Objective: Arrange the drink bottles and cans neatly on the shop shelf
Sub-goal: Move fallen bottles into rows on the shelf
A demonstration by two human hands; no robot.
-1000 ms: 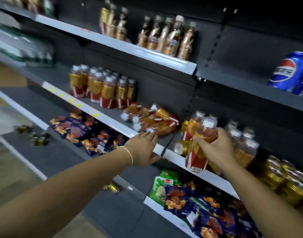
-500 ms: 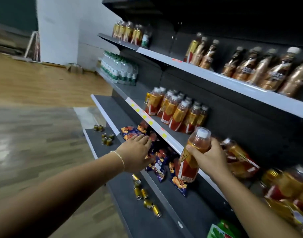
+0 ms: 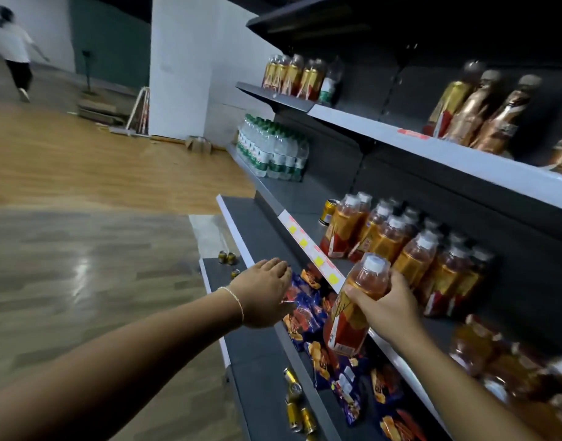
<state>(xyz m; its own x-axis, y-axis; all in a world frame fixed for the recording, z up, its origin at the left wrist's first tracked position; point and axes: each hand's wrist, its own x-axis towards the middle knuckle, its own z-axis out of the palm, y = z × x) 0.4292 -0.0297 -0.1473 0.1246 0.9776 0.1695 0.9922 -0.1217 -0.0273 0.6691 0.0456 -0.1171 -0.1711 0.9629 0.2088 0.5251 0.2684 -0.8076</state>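
Much of it was hard to read from where I stood. At the right edge, the blurred bottles (image 3: 496, 354) on the middle shelf (image 3: 308, 246) were smeared and cut off; I could not tell which stood and which lay. No label anywhere could be read. On the top shelf (image 3: 448, 151) three brown bottles (image 3: 477, 106) leaned in shadow, with more cut off to their right. Far off on the floor (image 3: 82, 173) a person (image 3: 15, 52) was only a smudge.

The right hand (image 3: 387, 310) gripped a bottle (image 3: 348, 326) round its shoulder, fingers wrapped and hiding part of the body. Cap up and slightly tilted, the bottle hung just in front of the middle shelf's edge, near the standing ones. The left hand (image 3: 263, 294) was spread wide, palm down, holding nothing, over the front of the lower shelf (image 3: 251, 230) beside the snack packets (image 3: 305, 310); whether it touched them I could not tell.

The middle shelf held a block of upright orange bottles (image 3: 400, 246) with white caps, a lone can (image 3: 329, 211) just beyond them, and farther along a cluster of water bottles (image 3: 273, 151). The lower shelf held the snack packets in a loose pile. The bottom shelf (image 3: 257, 361) carried cans (image 3: 297, 405) lying on their sides, and a few small cans (image 3: 227, 257) stood at its far end.
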